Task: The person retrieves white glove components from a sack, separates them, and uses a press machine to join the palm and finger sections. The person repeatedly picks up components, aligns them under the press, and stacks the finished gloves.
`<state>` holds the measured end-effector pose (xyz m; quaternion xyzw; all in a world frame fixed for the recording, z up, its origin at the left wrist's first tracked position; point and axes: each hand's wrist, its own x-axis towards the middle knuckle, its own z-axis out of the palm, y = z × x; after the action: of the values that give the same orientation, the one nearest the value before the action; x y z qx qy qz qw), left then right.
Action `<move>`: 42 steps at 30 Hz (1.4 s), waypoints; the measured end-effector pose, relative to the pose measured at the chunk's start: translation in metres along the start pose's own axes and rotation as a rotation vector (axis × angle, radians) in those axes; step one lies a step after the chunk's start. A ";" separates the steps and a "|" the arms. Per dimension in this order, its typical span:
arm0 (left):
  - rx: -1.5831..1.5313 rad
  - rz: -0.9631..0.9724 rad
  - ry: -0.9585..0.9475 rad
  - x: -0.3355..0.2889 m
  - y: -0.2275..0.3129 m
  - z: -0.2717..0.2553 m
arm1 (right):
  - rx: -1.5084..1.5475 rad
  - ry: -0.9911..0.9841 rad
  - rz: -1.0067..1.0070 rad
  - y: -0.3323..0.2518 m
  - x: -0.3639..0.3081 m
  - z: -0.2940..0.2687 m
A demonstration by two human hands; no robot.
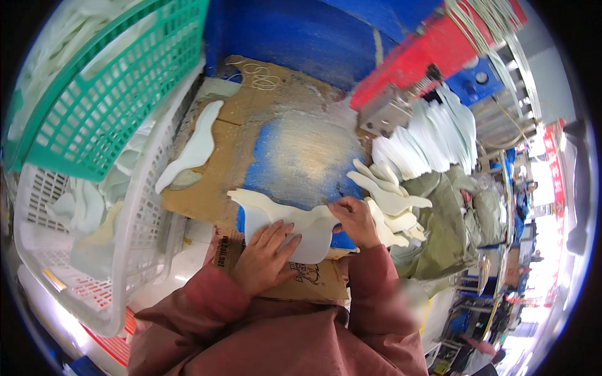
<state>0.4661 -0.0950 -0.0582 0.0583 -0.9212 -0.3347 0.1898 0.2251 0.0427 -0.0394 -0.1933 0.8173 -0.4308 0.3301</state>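
Note:
A wavy cream foam piece (282,210) lies along the upper part of a pale white sheet piece (313,243) at the near edge of the blue work surface. My left hand (262,258) rests on these pieces with its fingers stretched out and flat. At the right end of the cream piece, my right hand (357,222) is closed in a pinch on its edge. Just right of that hand lies a loose pile of similar cream wavy pieces (392,200). The blue surface (301,156) ahead is worn and dusty in its middle.
On the left, a white basket (141,219) holds pale pieces, with a green basket (106,106) above it. One wavy white piece (195,147) lies on cardboard (235,125). A red machine beam (407,56) stands beyond stacked white pieces (433,138). An olive sack (445,219) sits at right.

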 end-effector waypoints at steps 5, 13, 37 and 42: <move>0.415 0.045 -0.009 0.006 0.006 0.019 | 0.268 0.013 0.081 0.004 0.000 0.003; 0.347 0.139 -0.087 0.024 -0.001 0.015 | 0.479 0.345 0.000 0.041 -0.031 0.019; -0.183 -0.343 -0.426 0.120 -0.024 -0.042 | 0.746 0.298 0.051 0.063 -0.037 0.030; -0.277 -0.400 -0.420 0.134 -0.027 -0.048 | 0.730 0.308 0.044 0.062 -0.039 0.029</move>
<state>0.3606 -0.1754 0.0001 0.1417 -0.8561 -0.4923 -0.0680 0.2711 0.0830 -0.0883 0.0213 0.6543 -0.7098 0.2600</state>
